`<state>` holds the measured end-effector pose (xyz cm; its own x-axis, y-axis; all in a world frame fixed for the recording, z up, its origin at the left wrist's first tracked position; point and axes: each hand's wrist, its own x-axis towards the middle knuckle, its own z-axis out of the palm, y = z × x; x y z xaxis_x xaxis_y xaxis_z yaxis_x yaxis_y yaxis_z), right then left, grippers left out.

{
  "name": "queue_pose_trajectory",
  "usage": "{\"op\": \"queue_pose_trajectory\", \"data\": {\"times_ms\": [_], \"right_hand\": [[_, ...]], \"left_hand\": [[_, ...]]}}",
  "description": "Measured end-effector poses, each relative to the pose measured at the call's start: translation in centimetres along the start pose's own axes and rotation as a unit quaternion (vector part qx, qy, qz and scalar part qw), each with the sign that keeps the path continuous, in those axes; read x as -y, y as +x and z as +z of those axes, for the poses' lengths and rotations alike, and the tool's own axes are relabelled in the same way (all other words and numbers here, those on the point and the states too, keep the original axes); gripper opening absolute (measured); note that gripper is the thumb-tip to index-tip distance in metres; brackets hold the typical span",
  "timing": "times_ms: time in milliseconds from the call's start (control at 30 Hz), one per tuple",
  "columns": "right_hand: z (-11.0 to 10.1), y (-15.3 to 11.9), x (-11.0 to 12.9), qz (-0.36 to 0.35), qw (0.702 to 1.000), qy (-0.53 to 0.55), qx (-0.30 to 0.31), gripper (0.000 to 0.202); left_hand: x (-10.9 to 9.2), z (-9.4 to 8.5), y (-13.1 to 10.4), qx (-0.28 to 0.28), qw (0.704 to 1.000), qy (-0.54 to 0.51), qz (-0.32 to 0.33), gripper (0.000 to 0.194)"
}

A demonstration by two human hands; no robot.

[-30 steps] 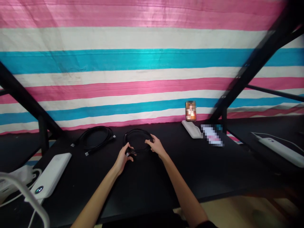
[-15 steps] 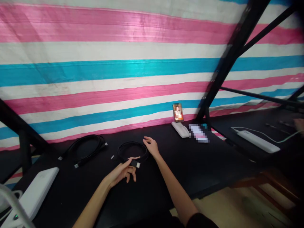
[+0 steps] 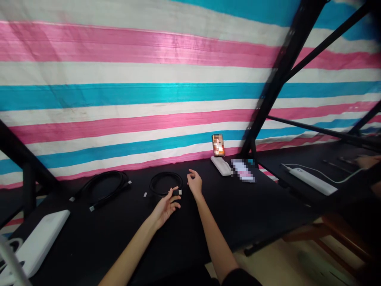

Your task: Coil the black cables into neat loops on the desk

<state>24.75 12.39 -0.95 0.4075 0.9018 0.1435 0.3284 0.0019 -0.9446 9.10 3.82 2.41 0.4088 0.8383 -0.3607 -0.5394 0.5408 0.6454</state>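
A black cable (image 3: 151,183) lies coiled in a ring on the black table, its dark plug with a pale metal end (image 3: 179,192) at the near right side. My left hand (image 3: 166,207) is at that plug, palm turned partly up and fingers spread. Its thumb and fingertips are close around the plug, but no firm grip shows. Just right of the coil hovers my right hand (image 3: 195,185), fingers loosely bent and apart, holding nothing. A small white piece (image 3: 145,194), perhaps another cable end, shows at the coil's left.
Another coiled black cable (image 3: 120,190) with pale ends lies to the left. A white power strip (image 3: 44,238) is at the near left. A pale device (image 3: 220,166) and blurred cards stand at the back. Another white strip (image 3: 312,181) and a person's hand (image 3: 368,161) are far right.
My right hand has come away from the coil's right edge, its fingers more bent. My left hand has shifted up and right along with the plug end. The view has turned slightly.
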Motion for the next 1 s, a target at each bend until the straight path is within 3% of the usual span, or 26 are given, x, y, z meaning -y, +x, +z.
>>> {"op": "queue_pose_trajectory", "data": {"times_ms": [167, 267, 367, 433, 500, 533, 600, 633, 700, 767, 867, 1000], "right_hand": [[-0.7, 0.9, -0.4, 0.021, 0.995, 0.071, -0.071, 0.05], [-1.0, 1.1, -0.5, 0.025, 0.99, 0.101, -0.1, 0.059], [-1.8, 1.4, -0.5, 0.015, 0.981, 0.126, -0.145, 0.067], [-2.9, 1.7, -0.4, 0.007, 0.968, 0.156, -0.195, 0.07], [-4.4, 2.1, -0.4, 0.019, 0.944, 0.193, -0.267, 0.071], [-5.3, 2.3, -0.4, 0.031, 0.929, 0.207, -0.307, 0.071], [-6.7, 2.7, -0.7, 0.06, 0.904, 0.199, -0.373, 0.067], [-7.2, 2.8, -0.8, 0.072, 0.909, 0.164, -0.375, 0.063], [-7.2, 2.8, -1.0, 0.082, 0.946, 0.063, -0.306, 0.054], [-6.2, 2.5, -1.0, 0.066, 0.982, -0.026, -0.178, 0.047], [-3.4, 1.4, -0.6, 0.02, 0.996, -0.073, -0.043, 0.028], [-0.8, -0.1, 0.0, -0.037, 0.988, -0.142, 0.04, 0.015]], "left_hand": [[-0.2, 0.8, 2.1, -0.034, 0.999, -0.037, -0.015, 0.027], [-0.7, 1.3, 1.8, 0.026, 0.999, -0.014, -0.031, 0.032], [-1.4, 1.7, -0.2, 0.1, 0.988, 0.116, -0.023, 0.036], [-1.9, 1.7, -1.9, 0.108, 0.963, 0.245, 0.017, 0.042], [-2.6, 1.1, -3.5, 0.103, 0.911, 0.393, 0.068, 0.044], [-2.9, 0.5, -4.0, 0.093, 0.871, 0.473, 0.093, 0.043], [-3.7, -0.9, -4.6, 0.038, 0.766, 0.623, 0.151, 0.039], [-4.0, -1.7, -4.6, -0.014, 0.705, 0.685, 0.182, 0.036], [-4.8, -3.4, -4.1, -0.117, 0.59, 0.768, 0.221, 0.033], [-5.3, -4.8, -3.2, -0.163, 0.516, 0.81, 0.226, 0.037], [-5.5, -5.9, -1.7, -0.161, 0.472, 0.837, 0.223, 0.032], [-4.9, -5.6, -0.2, -0.16, 0.466, 0.837, 0.24, 0.022]]}}
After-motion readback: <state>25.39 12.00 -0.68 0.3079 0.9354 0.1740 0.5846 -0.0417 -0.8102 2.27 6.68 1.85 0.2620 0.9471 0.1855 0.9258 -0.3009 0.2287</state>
